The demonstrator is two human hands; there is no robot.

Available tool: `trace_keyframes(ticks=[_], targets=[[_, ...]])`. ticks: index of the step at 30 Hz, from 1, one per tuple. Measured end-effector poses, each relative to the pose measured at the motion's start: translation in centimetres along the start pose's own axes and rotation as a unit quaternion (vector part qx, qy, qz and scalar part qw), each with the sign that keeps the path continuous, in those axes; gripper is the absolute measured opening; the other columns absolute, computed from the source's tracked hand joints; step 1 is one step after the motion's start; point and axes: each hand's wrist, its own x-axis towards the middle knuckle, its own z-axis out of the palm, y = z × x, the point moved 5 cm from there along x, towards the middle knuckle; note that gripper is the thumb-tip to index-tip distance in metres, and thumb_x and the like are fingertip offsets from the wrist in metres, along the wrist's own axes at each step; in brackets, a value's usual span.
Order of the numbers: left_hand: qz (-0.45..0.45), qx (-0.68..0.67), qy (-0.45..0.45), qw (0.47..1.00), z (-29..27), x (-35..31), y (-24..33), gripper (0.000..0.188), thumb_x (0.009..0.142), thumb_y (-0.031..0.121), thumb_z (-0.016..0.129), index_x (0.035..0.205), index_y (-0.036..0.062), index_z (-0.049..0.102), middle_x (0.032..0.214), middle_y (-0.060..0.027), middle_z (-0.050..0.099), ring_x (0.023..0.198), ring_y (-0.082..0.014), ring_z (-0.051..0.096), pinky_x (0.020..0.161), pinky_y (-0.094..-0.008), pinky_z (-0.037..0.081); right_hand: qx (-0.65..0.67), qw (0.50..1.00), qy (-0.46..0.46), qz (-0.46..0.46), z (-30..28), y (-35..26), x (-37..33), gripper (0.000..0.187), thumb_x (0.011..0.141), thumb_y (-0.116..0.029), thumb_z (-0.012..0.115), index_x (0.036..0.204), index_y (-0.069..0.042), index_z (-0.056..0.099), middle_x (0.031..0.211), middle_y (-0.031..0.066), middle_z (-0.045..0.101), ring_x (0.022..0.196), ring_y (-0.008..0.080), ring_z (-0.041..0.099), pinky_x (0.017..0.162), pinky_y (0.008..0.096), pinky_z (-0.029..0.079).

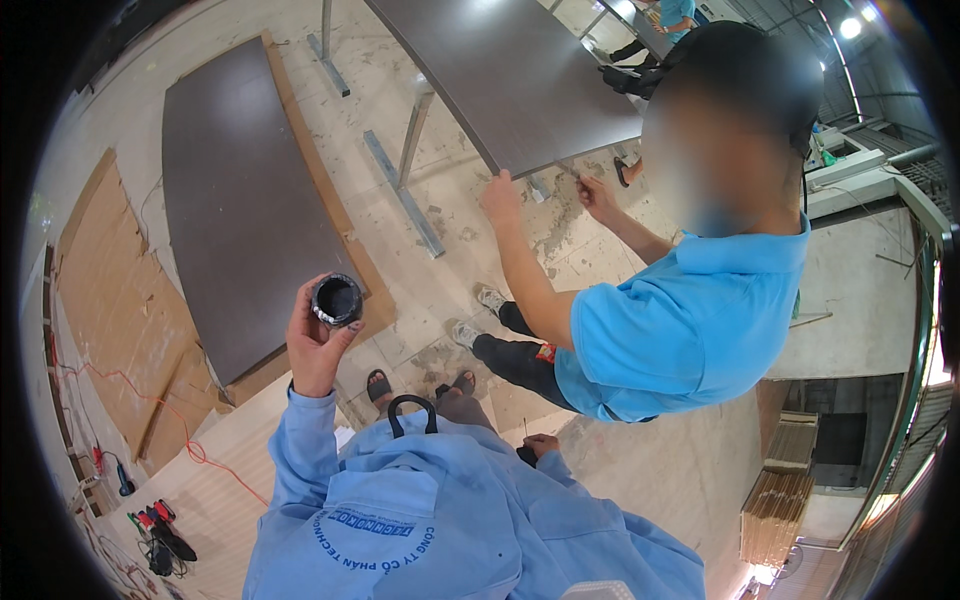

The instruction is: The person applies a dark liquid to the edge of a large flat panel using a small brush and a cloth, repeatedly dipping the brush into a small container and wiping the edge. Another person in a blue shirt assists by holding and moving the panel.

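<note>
My left hand (315, 345) is raised in front of me and grips a small round black container (337, 299) with a pale rim, its open mouth facing up. My right hand (541, 444) hangs low beside my body, fingers curled; a thin object may be in it, but that is too small to tell. A co-worker in a bright blue shirt (680, 330) stands close on my right, bending forward. Both of that person's hands (500, 198) rest at the near edge of a dark brown panel (510, 70) lying on a metal stand (405, 175).
Another dark brown panel (245, 200) lies on the floor over light wooden boards (120, 300). Red cable (160, 410) and hand tools (160, 535) lie at the lower left. Stacked timber strips (780, 490) stand at the lower right. A pale workbench surface (240, 440) is right below me.
</note>
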Motion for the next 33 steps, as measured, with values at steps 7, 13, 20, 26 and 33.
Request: trace_keyframes(ticks=[7, 13, 20, 26, 33], targets=[[0.000, -0.026, -0.007, 1.000, -0.1, 0.1, -0.2, 0.072, 0.079, -0.007, 0.084, 0.143, -0.0006, 0.051, 0.136, -0.0063, 0.055, 0.128, -0.0171, 0.055, 0.113, -0.0322, 0.045, 0.007, 1.000, -0.005, 0.006, -0.1, -0.5, -0.5, 0.029, 0.078, -0.026, 0.087, 0.097, -0.005, 0.084, 0.090, 0.0096, 0.081, 0.084, 0.0202, 0.077, 0.086, 0.0342, 0.061], [0.005, -0.007, -0.005, 1.000, -0.4, 0.1, -0.3, 0.073, 0.079, -0.006, 0.085, 0.143, -0.0008, 0.051, 0.137, -0.0064, 0.056, 0.129, -0.0174, 0.055, 0.113, -0.0323, 0.045, 0.014, 1.000, -0.005, 0.012, 0.2, -0.4, 0.0, 0.028, 0.078, -0.024, 0.089, 0.096, -0.004, 0.084, 0.090, 0.0091, 0.081, 0.082, 0.0197, 0.076, 0.084, 0.0345, 0.061], [-0.005, -0.025, -0.004, 1.000, -0.4, 0.0, -0.4, 0.073, 0.079, -0.009, 0.084, 0.143, -0.0007, 0.051, 0.136, -0.0066, 0.056, 0.128, -0.0171, 0.055, 0.114, -0.0325, 0.045, -0.007, 0.999, 0.010, 0.030, 0.5, 0.3, 1.1, 0.025, 0.078, -0.022, 0.089, 0.096, -0.004, 0.084, 0.090, 0.0087, 0.081, 0.082, 0.0194, 0.075, 0.082, 0.0342, 0.061], [-0.007, -0.018, -0.002, 1.000, -0.4, -0.1, -0.2, 0.073, 0.078, -0.009, 0.084, 0.143, -0.0010, 0.051, 0.135, -0.0062, 0.056, 0.127, -0.0166, 0.055, 0.114, -0.0321, 0.045, 0.013, 0.999, 0.012, 0.037, 0.6, 0.1, 1.0, 0.024, 0.078, -0.019, 0.089, 0.095, -0.004, 0.084, 0.088, 0.0088, 0.081, 0.081, 0.0190, 0.075, 0.081, 0.0338, 0.061], [0.002, -0.014, 0.000, 1.000, -0.5, -0.1, -0.4, 0.071, 0.079, -0.008, 0.083, 0.143, -0.0013, 0.051, 0.135, -0.0063, 0.056, 0.127, -0.0165, 0.055, 0.113, -0.0318, 0.045, 0.026, 1.000, 0.003, 0.009, 1.2, 0.5, 1.3, 0.022, 0.080, -0.017, 0.088, 0.096, -0.002, 0.083, 0.089, 0.0093, 0.081, 0.080, 0.0182, 0.075, 0.079, 0.0331, 0.061]])
